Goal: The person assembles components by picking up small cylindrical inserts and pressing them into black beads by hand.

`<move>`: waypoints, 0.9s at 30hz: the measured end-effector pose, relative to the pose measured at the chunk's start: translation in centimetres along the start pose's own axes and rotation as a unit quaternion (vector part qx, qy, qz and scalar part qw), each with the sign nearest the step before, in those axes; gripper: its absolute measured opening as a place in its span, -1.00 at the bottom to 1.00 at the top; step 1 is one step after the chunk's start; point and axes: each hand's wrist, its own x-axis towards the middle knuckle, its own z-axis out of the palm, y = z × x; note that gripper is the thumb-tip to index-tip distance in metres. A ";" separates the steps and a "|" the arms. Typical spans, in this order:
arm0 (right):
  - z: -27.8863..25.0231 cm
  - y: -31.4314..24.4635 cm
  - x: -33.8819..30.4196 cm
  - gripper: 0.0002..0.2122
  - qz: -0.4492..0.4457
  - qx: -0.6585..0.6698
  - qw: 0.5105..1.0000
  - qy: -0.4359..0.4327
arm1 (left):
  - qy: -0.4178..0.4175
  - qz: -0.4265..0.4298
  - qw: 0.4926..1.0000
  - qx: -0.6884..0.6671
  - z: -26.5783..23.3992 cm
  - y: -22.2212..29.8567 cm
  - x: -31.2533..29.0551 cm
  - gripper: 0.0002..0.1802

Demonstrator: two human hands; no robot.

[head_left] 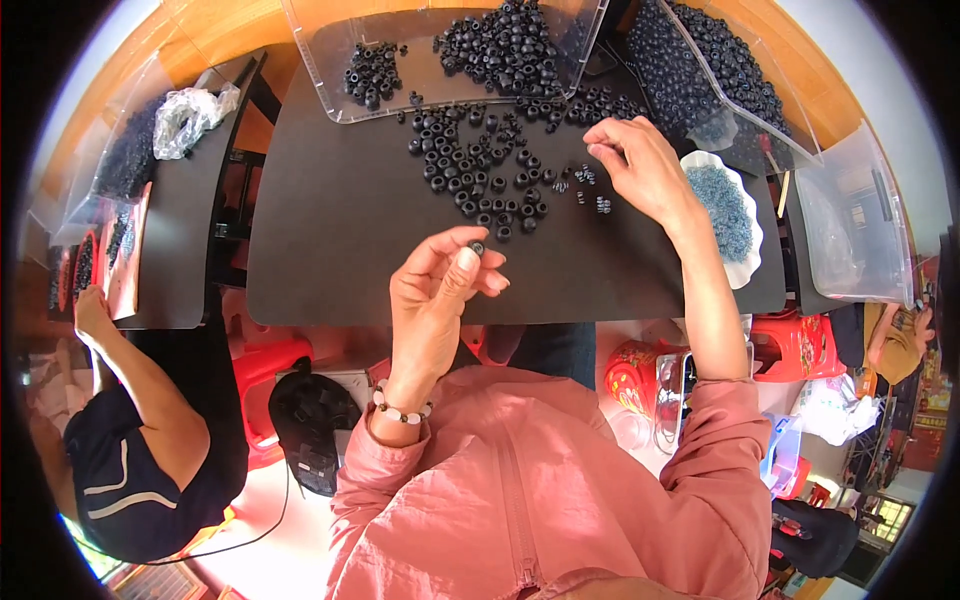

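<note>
the bead (pixel 477 247) is small, dark and rounded, with a greyish spot showing; it is too small for me to make out more. it sits over the table (pixel 340 240), toward the near edge and a little left of the middle, pinched between thumb and fingers of the left hand (pixel 432 285). that grip is closed on it.

loose black beads (pixel 480 165) spread from the far edge toward the table's middle, with a few small pale-and-dark beads (pixel 603 205) just to their right. i see a clear bin (pixel 340 115) of black beads at the far edge, a fuller bin (pixel 740 150) at the far right corner, and a white dish (pixel 742 272) of blue-grey beads by the right edge, close beside the right forearm.

the right hand (pixel 645 168) hangs beyond the pale-and-dark beads, thumb and forefinger tips close together; i cannot tell whether this grip has hold of anything. the left hand points upward, its fingers loosely curled.
</note>
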 end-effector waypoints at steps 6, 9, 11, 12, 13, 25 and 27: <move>1.6 0.3 2.8 -0.90 -0.036 -0.013 0.999 0.002 | 0.015 0.048 0.998 -0.024 -1.2 -0.9 2.0 -0.72; 2.5 -0.4 3.3 -0.86 -0.045 -0.020 0.999 0.004 | 0.024 0.060 0.997 -0.029 -1.3 -1.0 2.0 -0.72; 3.3 -0.2 3.4 -0.84 -0.054 -0.047 0.997 0.016 | 0.026 0.062 0.998 -0.022 -1.2 -0.9 2.1 -0.72; 3.5 -0.1 3.5 -0.85 -0.063 -0.066 0.996 0.020 | 0.024 0.060 0.998 -0.024 -1.1 -0.9 2.2 -0.72; 3.6 -0.1 3.6 -0.85 -0.064 -0.065 0.996 0.020 | 0.025 0.058 0.998 -0.026 -1.1 -0.9 2.2 -0.72; 3.6 -0.5 3.3 -0.91 -0.034 0.013 0.998 0.051 | 0.028 0.045 0.999 -0.014 -1.0 -0.9 2.3 -0.71; 3.0 -1.1 3.0 -0.90 0.045 0.113 0.992 0.030 | 0.030 0.045 0.998 -0.012 -1.0 -0.9 2.1 -0.71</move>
